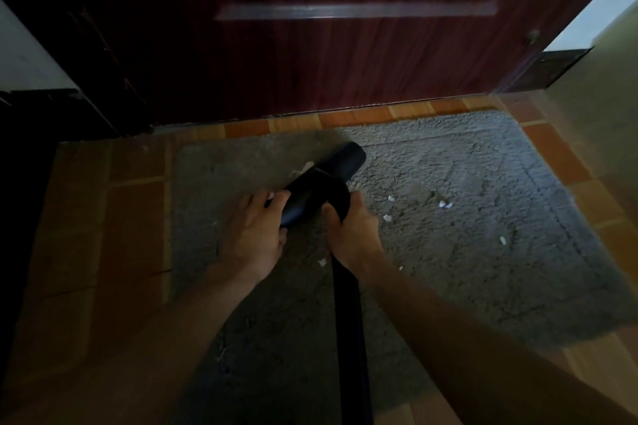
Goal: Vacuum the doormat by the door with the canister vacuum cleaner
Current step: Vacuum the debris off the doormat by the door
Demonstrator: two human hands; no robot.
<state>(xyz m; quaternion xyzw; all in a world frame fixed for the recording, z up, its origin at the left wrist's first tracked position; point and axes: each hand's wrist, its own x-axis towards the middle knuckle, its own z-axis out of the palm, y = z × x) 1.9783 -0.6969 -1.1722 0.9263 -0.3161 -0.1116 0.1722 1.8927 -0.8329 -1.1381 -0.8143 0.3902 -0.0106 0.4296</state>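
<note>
Head view: a grey doormat (448, 217) lies on a tiled floor (134, 217) just in front of a dark red door (310, 55), its far edge near the door's foot. On the mat's middle sits the black nozzle (324, 183) of the vacuum, turned at a slant, its far end pointing up and right toward the door. A black tube (350, 321) runs from the nozzle straight down toward the bottom edge. The left hand (253, 235) rests against the nozzle's near left end, fingers curled over its top, palm partly on the mat. The right hand (352, 231) is clenched round the joint where tube meets nozzle, thumb on the left side. Small white scraps (445, 204) lie scattered on the mat to the right of the hands, one more just below them beside the tube, and another peeks out at the nozzle's upper left edge. The scene is dim and slightly blurred.
</note>
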